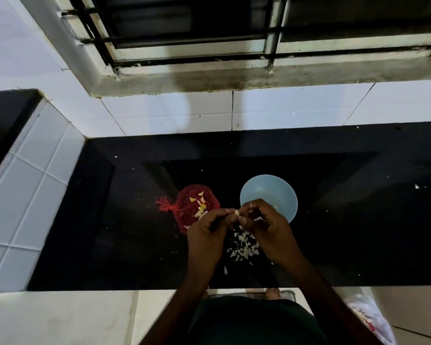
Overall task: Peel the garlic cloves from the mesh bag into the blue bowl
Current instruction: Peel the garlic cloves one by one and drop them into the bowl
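Clove: a pale garlic clove (237, 213) held above the black desk (135, 220), just in front of the blue bowl (269, 192).
Left hand (207, 235): fingers curled, pinching the clove.
Right hand (269, 230): fingers curled, pinching its other end.
Mesh bag (192, 207): red, lying left of the bowl, pale cloves showing.
Peels (244, 247): white skins heaped beneath the hands.
Backdrop: tiled wall (172, 113).

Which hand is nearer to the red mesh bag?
Left. The left hand overlaps the near right edge of the red mesh bag in this view, while the right hand is further right, in front of the blue bowl. Both pinch one garlic clove.
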Demonstrator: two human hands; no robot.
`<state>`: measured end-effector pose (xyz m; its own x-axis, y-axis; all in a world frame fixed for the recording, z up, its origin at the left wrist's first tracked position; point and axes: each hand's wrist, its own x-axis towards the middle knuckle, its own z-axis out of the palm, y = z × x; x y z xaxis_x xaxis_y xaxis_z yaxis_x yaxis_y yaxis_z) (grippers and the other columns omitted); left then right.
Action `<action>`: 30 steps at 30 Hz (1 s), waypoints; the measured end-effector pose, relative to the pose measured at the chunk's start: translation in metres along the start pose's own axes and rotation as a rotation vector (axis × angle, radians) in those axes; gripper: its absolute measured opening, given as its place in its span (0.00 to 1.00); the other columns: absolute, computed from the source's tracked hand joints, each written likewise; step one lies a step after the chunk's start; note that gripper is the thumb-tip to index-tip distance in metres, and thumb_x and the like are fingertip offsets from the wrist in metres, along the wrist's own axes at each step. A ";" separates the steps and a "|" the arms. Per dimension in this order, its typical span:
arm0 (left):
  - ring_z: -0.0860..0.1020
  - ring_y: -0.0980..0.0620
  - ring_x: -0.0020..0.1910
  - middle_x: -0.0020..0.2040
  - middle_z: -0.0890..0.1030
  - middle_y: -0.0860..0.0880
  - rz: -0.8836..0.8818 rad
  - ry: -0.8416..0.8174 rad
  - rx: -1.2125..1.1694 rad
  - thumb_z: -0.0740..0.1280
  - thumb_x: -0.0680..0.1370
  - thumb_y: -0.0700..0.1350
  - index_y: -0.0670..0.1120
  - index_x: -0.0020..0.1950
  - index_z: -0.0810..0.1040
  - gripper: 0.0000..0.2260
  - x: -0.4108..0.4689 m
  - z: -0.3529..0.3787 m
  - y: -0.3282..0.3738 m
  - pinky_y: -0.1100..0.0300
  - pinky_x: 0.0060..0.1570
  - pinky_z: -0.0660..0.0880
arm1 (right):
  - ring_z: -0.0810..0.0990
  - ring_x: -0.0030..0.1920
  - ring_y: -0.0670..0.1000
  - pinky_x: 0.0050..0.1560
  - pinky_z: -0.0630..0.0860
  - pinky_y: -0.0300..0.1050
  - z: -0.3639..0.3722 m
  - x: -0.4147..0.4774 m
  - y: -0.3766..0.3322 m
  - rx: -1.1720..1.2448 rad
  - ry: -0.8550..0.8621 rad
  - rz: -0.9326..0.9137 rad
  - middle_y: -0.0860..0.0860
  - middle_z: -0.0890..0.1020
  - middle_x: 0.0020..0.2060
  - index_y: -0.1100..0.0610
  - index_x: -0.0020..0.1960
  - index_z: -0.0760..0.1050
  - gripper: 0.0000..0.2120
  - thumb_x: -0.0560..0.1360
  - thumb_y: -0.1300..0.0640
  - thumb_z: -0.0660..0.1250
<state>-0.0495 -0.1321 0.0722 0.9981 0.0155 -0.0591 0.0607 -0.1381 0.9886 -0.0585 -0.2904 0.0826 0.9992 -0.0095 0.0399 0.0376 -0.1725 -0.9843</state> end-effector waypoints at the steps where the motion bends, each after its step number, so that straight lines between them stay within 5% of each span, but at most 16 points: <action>1: 0.85 0.53 0.52 0.50 0.87 0.53 -0.001 -0.014 0.006 0.72 0.78 0.39 0.49 0.54 0.86 0.07 0.001 0.000 -0.001 0.56 0.55 0.81 | 0.82 0.49 0.53 0.47 0.83 0.48 0.000 0.000 0.000 0.022 0.008 0.016 0.49 0.82 0.47 0.54 0.50 0.79 0.05 0.77 0.63 0.72; 6: 0.85 0.50 0.50 0.51 0.87 0.45 -0.094 -0.080 -0.247 0.70 0.77 0.38 0.42 0.56 0.84 0.09 -0.003 0.006 0.008 0.60 0.51 0.80 | 0.82 0.48 0.48 0.44 0.80 0.38 0.001 0.003 -0.003 0.092 0.095 -0.002 0.50 0.81 0.46 0.60 0.48 0.81 0.05 0.74 0.61 0.74; 9: 0.85 0.50 0.55 0.55 0.87 0.46 -0.164 -0.093 -0.392 0.70 0.76 0.40 0.41 0.61 0.81 0.13 -0.006 0.007 0.010 0.60 0.53 0.80 | 0.82 0.50 0.49 0.46 0.82 0.41 0.000 0.004 -0.004 0.039 0.071 -0.059 0.48 0.81 0.47 0.57 0.50 0.83 0.07 0.73 0.57 0.74; 13: 0.84 0.50 0.58 0.56 0.86 0.46 -0.214 -0.073 -0.408 0.71 0.75 0.42 0.42 0.59 0.83 0.13 -0.004 0.008 0.009 0.58 0.57 0.80 | 0.83 0.49 0.52 0.48 0.82 0.51 -0.003 0.006 0.004 -0.043 0.096 -0.096 0.49 0.82 0.46 0.58 0.49 0.83 0.06 0.73 0.63 0.75; 16: 0.83 0.46 0.60 0.56 0.86 0.43 -0.244 -0.063 -0.462 0.71 0.75 0.42 0.41 0.55 0.84 0.11 -0.003 0.011 0.007 0.55 0.60 0.79 | 0.83 0.46 0.49 0.46 0.82 0.47 -0.001 0.007 0.003 -0.064 0.136 -0.119 0.48 0.82 0.44 0.60 0.46 0.82 0.05 0.72 0.67 0.75; 19: 0.84 0.51 0.52 0.51 0.86 0.45 -0.236 -0.065 -0.458 0.72 0.74 0.44 0.40 0.55 0.84 0.12 -0.003 0.012 0.009 0.61 0.52 0.80 | 0.82 0.46 0.49 0.46 0.81 0.45 0.000 0.008 0.000 -0.074 0.161 -0.081 0.47 0.81 0.43 0.57 0.43 0.80 0.06 0.74 0.66 0.73; 22: 0.83 0.52 0.46 0.48 0.86 0.45 -0.221 -0.076 -0.468 0.71 0.76 0.43 0.40 0.54 0.83 0.10 -0.003 0.011 0.011 0.65 0.46 0.78 | 0.81 0.47 0.52 0.50 0.80 0.56 0.001 0.007 0.002 -0.021 0.137 -0.047 0.48 0.81 0.44 0.54 0.46 0.77 0.02 0.77 0.58 0.68; 25: 0.82 0.48 0.48 0.50 0.85 0.42 -0.232 -0.095 -0.483 0.70 0.76 0.44 0.40 0.55 0.82 0.11 -0.003 0.011 0.010 0.59 0.50 0.79 | 0.81 0.46 0.55 0.50 0.79 0.62 0.002 0.005 0.003 0.030 0.099 -0.039 0.50 0.81 0.44 0.55 0.48 0.75 0.02 0.79 0.58 0.64; 30: 0.83 0.49 0.46 0.50 0.85 0.42 -0.245 -0.111 -0.517 0.69 0.77 0.43 0.40 0.57 0.80 0.11 -0.004 0.008 0.013 0.62 0.46 0.78 | 0.81 0.53 0.51 0.54 0.80 0.50 -0.001 0.002 -0.001 -0.057 0.099 -0.049 0.45 0.81 0.49 0.56 0.53 0.77 0.08 0.80 0.67 0.65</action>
<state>-0.0525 -0.1416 0.0837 0.9519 -0.1216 -0.2812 0.3063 0.3587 0.8818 -0.0566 -0.2912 0.0838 0.9896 -0.0960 0.1071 0.0825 -0.2304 -0.9696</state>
